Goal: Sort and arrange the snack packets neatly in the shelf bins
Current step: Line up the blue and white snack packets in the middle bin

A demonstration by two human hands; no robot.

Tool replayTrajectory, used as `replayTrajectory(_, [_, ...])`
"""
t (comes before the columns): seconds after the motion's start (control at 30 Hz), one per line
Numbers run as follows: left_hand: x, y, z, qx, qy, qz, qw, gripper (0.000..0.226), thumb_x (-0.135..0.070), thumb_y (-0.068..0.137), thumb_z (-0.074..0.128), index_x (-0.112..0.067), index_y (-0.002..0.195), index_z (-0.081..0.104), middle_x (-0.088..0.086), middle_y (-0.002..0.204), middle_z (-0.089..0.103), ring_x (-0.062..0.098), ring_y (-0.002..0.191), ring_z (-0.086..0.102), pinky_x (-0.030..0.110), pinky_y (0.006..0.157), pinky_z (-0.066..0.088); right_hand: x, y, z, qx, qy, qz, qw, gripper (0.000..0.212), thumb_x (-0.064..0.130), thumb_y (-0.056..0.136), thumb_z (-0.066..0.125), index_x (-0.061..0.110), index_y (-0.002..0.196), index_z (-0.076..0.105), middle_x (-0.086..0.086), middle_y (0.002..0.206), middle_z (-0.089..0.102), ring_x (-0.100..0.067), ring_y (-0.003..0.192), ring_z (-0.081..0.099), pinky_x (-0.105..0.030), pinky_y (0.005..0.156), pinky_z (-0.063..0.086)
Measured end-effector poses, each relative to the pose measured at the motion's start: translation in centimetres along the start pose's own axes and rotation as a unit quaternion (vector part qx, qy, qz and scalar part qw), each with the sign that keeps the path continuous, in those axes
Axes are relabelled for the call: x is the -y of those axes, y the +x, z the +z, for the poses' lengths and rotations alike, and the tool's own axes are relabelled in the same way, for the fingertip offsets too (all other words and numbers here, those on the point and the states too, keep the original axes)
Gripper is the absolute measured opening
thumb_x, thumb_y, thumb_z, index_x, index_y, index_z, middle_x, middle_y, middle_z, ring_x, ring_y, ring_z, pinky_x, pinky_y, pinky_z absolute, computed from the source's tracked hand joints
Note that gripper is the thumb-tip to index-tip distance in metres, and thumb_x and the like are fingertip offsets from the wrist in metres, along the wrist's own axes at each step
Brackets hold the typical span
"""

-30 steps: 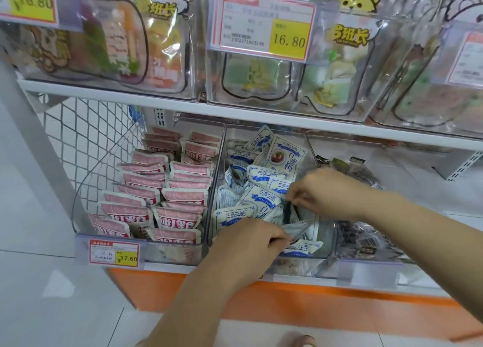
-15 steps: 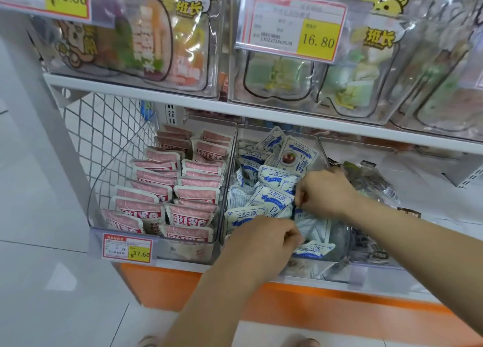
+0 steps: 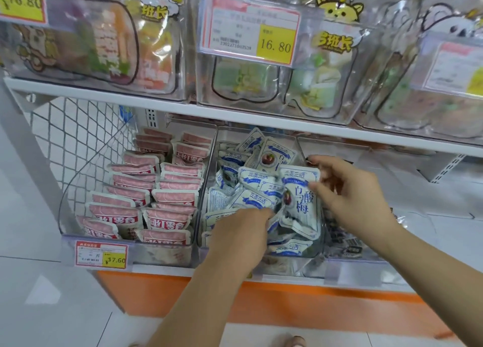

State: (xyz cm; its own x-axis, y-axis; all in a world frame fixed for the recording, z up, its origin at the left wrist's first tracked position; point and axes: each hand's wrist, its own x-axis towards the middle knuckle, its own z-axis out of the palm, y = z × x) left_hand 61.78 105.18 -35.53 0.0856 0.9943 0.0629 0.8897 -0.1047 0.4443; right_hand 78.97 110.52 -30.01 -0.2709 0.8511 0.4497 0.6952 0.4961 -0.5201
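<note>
The middle clear bin (image 3: 317,261) on the lower shelf holds a loose heap of several blue-and-white snack packets (image 3: 251,179). My right hand (image 3: 350,192) pinches the right edge of one blue-and-white packet (image 3: 300,203), which stands upright and faces me. My left hand (image 3: 243,231) reaches into the front of the same bin, its fingers curled on packets at the lower left of the held one. The left bin (image 3: 162,255) is filled with tidy rows of pink-and-white packets (image 3: 167,197).
A third bin at the right holds dark packets (image 3: 347,244). Above, a white shelf board (image 3: 261,121) carries clear bins of large bags behind price tags (image 3: 251,29). A wire mesh panel (image 3: 78,142) closes the left end. An orange base (image 3: 287,305) runs below.
My right hand has lifted one blue-and-white packet out of the heap and turned it upright. My left hand stayed at the bin's front. The camera moved closer.
</note>
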Motion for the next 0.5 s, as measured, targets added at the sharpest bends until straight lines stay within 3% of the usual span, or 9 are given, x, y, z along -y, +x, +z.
replayTrajectory(0.07, [0.3, 0.2, 0.1, 0.007, 0.005, -0.012, 1.000, 0.045, -0.008, 0.095, 0.042, -0.036, 0.128, 0.050, -0.001, 0.109, 0.065, 0.020, 0.092, 0.062, 0.033, 0.073, 0.050, 0.3, -0.4, -0.2, -0.022, 0.007, -0.015, 1.000, 0.040, 0.008, 0.082, 0.068, 0.023, 0.119, 0.061, 0.015, 0.073, 0.055, 0.000, 0.068, 0.053, -0.010, 0.064, 0.041])
replayTrajectory(0.2, [0.6, 0.6, 0.2, 0.009, 0.010, -0.011, 1.000, 0.046, -0.005, 0.094, 0.042, -0.036, 0.126, 0.050, -0.001, 0.102, 0.066, 0.020, 0.086, 0.062, 0.034, 0.072, 0.050, 0.1, -1.0, -0.4, -0.091, 0.032, -0.046, 0.994, 0.037, 0.011, 0.085, 0.066, 0.036, 0.111, 0.056, 0.018, 0.069, 0.055, -0.004, 0.065, 0.054, -0.008, 0.061, 0.040])
replayTrajectory(0.37, [0.6, 0.5, 0.2, 0.048, 0.011, 0.016, 0.999, 0.044, -0.005, 0.092, 0.041, -0.039, 0.120, 0.049, 0.000, 0.097, 0.061, 0.021, 0.083, 0.059, 0.030, 0.065, 0.042, -0.1, -1.6, 0.3, -0.144, -0.019, -0.153, 0.977, 0.027, 0.016, 0.088, 0.060, 0.014, 0.114, 0.061, 0.024, 0.088, 0.053, 0.007, 0.072, 0.049, -0.002, 0.075, 0.040])
replayTrajectory(0.43, [0.6, 0.3, 0.2, 0.066, -0.021, 0.025, 0.997, 0.045, -0.006, 0.091, 0.044, -0.041, 0.119, 0.050, 0.000, 0.100, 0.062, 0.020, 0.085, 0.058, 0.030, 0.068, 0.044, -0.1, -1.5, 0.8, -0.131, -0.030, -0.184, 0.974, 0.028, 0.020, 0.088, 0.056, 0.010, 0.113, 0.062, 0.017, 0.092, 0.055, 0.008, 0.079, 0.049, -0.002, 0.080, 0.041])
replayTrajectory(0.5, [0.7, 0.4, 0.3, 0.074, -0.037, 0.027, 0.996, 0.047, -0.004, 0.090, 0.045, -0.042, 0.118, 0.052, -0.001, 0.107, 0.064, 0.020, 0.090, 0.059, 0.033, 0.077, 0.049, 0.1, -1.0, 1.2, -0.070, -0.015, -0.173, 0.982, 0.028, 0.025, 0.088, 0.054, 0.014, 0.112, 0.064, 0.018, 0.092, 0.058, 0.006, 0.080, 0.055, -0.009, 0.079, 0.048])
